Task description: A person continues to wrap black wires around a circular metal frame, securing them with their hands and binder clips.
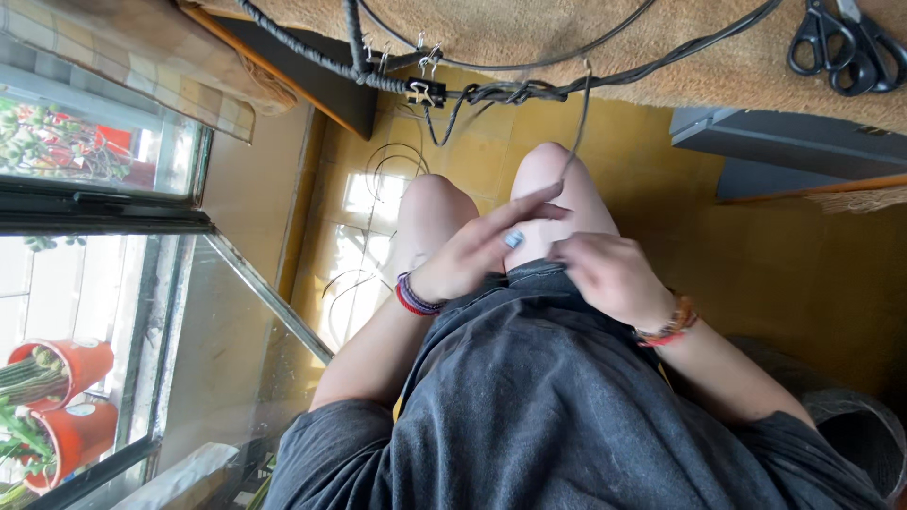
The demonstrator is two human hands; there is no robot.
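I look down at my lap, bare knees pointing away. A thin dark wire (pixel 578 123) hangs from the table edge down to my left hand (pixel 477 255). The long fingers of that hand stretch across my right knee and pinch the wire's lower end. The left wrist wears red and purple bracelets. My right hand (pixel 612 276), with an orange bracelet, rests on the hem of my grey shorts. Its fingers are curled just under the left fingertips, and whatever they hold is hidden.
A table with a tan mat (pixel 661 42) spans the top, with black scissors (pixel 846 45) on it. Binder clips (pixel 425 92) pin a bundle of black cable (pixel 529 92) along its edge. Wire loops (pixel 389 170) lie on the yellow floor. At left is a window with red flower pots (pixel 66 364).
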